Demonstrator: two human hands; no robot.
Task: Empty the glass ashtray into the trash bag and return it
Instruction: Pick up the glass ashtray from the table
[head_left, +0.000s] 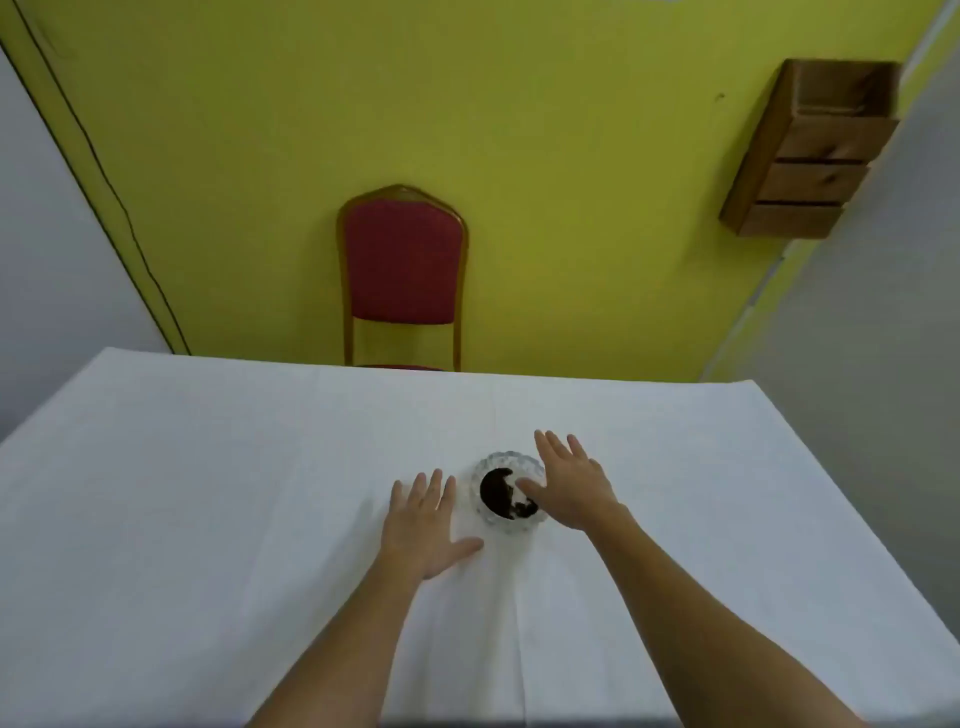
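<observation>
A round cut-glass ashtray (500, 493) with dark ash and butts inside sits on the white tablecloth (208, 493) near the table's middle. My left hand (423, 525) lies flat and open on the cloth just left of the ashtray, thumb pointing toward it. My right hand (569, 480) hovers open over the ashtray's right side, covering part of its rim, with the thumb over the dark contents. Neither hand holds anything. No trash bag is in view.
A red padded chair (402, 265) with a gold frame stands behind the table's far edge against a yellow wall. A wooden drawer unit (815, 156) is at the upper right. Grey wall panels flank both sides.
</observation>
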